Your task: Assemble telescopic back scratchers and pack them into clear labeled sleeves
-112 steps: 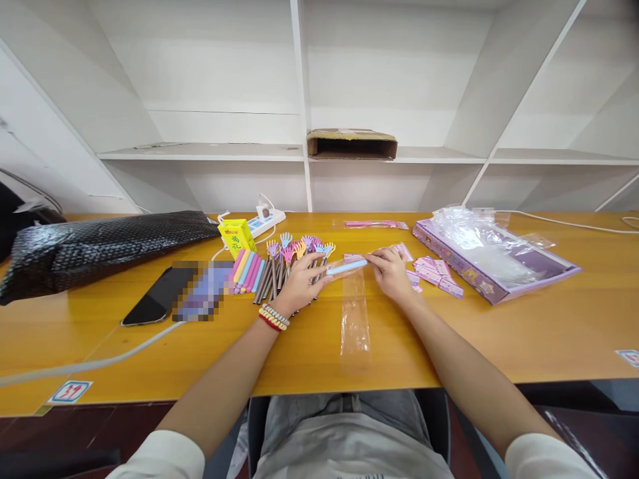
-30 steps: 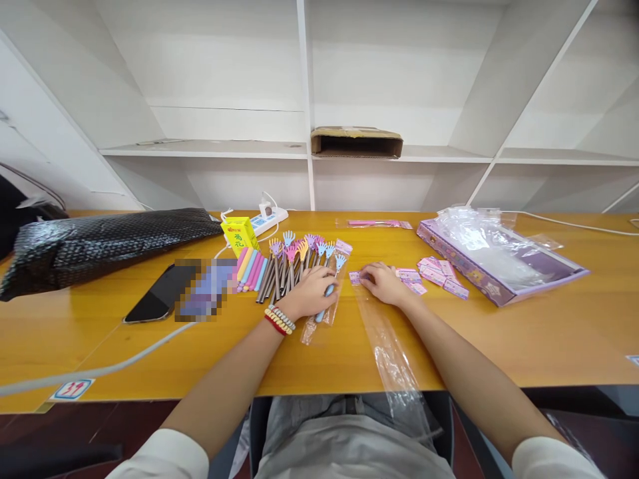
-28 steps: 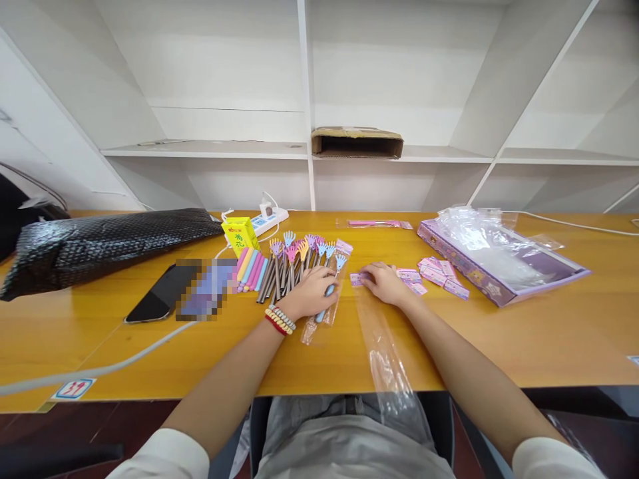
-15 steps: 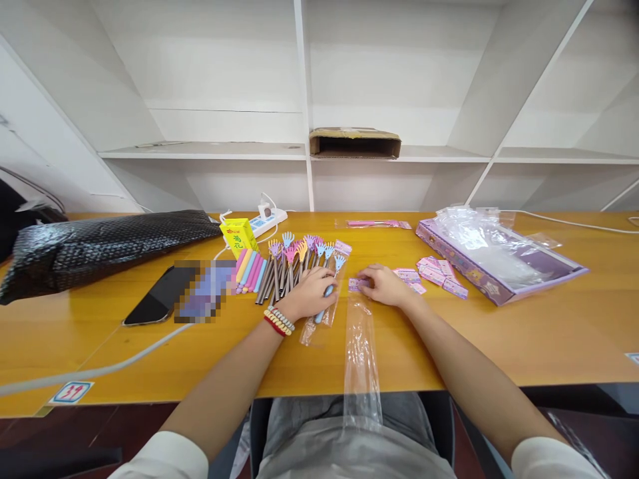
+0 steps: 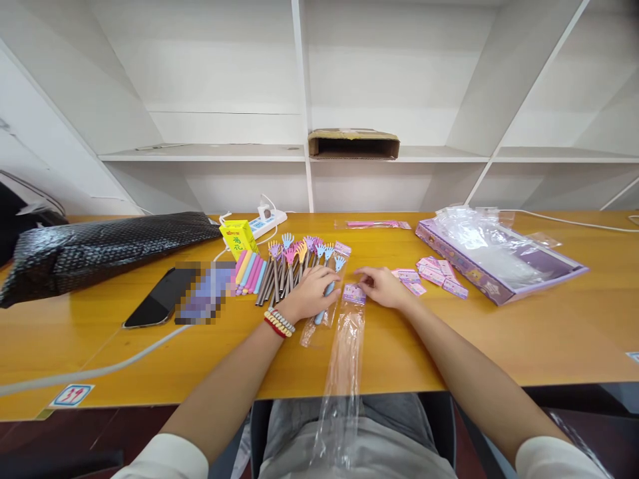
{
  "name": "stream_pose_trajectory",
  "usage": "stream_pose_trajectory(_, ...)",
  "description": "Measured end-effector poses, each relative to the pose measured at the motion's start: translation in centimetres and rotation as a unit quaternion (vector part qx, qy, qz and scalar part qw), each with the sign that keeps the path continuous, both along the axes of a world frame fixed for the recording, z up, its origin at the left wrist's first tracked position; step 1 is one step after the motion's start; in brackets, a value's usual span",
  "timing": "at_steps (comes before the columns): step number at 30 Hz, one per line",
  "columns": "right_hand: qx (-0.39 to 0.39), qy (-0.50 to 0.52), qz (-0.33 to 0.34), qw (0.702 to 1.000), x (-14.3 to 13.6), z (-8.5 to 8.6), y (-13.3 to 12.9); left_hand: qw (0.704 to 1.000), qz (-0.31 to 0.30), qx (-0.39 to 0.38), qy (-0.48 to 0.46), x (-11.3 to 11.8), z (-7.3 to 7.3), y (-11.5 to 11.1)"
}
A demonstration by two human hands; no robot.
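My left hand (image 5: 312, 293) rests over a blue-handled back scratcher (image 5: 320, 316) in a clear sleeve, its fingers apart and slightly bent. Several back scratchers (image 5: 289, 266) with hand-shaped heads and metal rods lie beside it. My right hand (image 5: 384, 286) pinches the right edge of a purple-pink header card (image 5: 354, 295). This card sits at the top of a long clear plastic bag (image 5: 344, 359), which looks flat and hangs over the table edge onto my lap. More printed cards (image 5: 442, 271) lie to the right of my right hand.
A purple box (image 5: 469, 266) at right holds clear bags (image 5: 479, 233). At left are a yellow carton (image 5: 238, 238), colourful handles (image 5: 249, 271), a phone (image 5: 160, 299), a power strip (image 5: 269, 223) and a black wrapped parcel (image 5: 110, 249). A packaged pink scratcher (image 5: 374, 225) lies behind.
The header card and the long bag have shifted left, close to my left fingertips, and more of the card shows. My left hand stays almost in place.
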State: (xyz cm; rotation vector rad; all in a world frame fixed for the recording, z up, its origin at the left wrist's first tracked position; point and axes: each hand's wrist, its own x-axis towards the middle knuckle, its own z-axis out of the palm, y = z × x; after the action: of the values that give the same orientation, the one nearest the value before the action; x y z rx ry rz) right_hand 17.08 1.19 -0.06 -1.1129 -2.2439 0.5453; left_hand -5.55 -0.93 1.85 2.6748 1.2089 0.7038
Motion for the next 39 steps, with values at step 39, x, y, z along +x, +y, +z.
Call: stream_pose_trajectory(39, -0.020, 0.137, 0.064, 0.988, -1.4, 0.3, -0.6, 0.996, -0.057, 0.027, -0.057, 0.1, 0.2, -0.2)
